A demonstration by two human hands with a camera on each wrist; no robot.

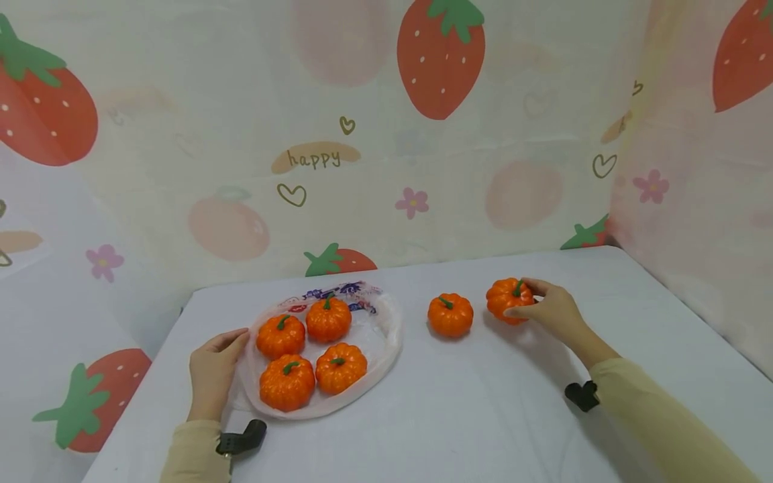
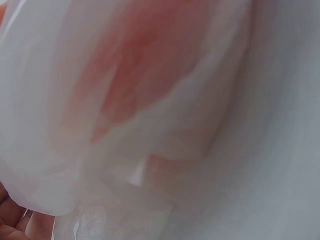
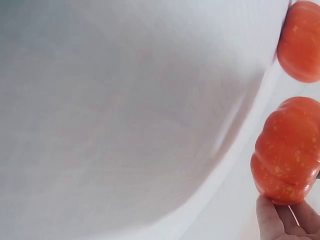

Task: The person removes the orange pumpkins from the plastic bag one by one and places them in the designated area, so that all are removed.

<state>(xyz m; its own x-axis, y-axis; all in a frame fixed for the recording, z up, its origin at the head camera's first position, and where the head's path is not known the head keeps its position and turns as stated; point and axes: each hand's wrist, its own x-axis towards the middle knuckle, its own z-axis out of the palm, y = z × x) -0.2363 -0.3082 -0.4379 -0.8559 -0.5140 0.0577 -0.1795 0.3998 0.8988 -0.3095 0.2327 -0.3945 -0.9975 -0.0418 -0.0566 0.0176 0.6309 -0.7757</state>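
A small orange pumpkin (image 1: 506,299) with a green stem is gripped by my right hand (image 1: 558,314), thumb and fingers on its right side. The right wrist view shows this pumpkin (image 3: 287,150) from below, fingertips against its end. Just left of it, a second pumpkin (image 1: 450,316) sits on the table. Farther left lies a thin white plastic bag (image 1: 386,339) with its mouth spread wide and several pumpkins (image 1: 286,382) inside. My left hand (image 1: 213,369) pinches the bag's left rim. In the left wrist view, the translucent bag (image 2: 40,125) fills much of the frame.
A white cloth covers the table (image 1: 435,416). Behind it hangs a curtain (image 1: 374,188) printed with strawberries, hearts and flowers. A black wrist device (image 1: 243,439) is strapped near my left sleeve, another black device (image 1: 582,396) near my right.
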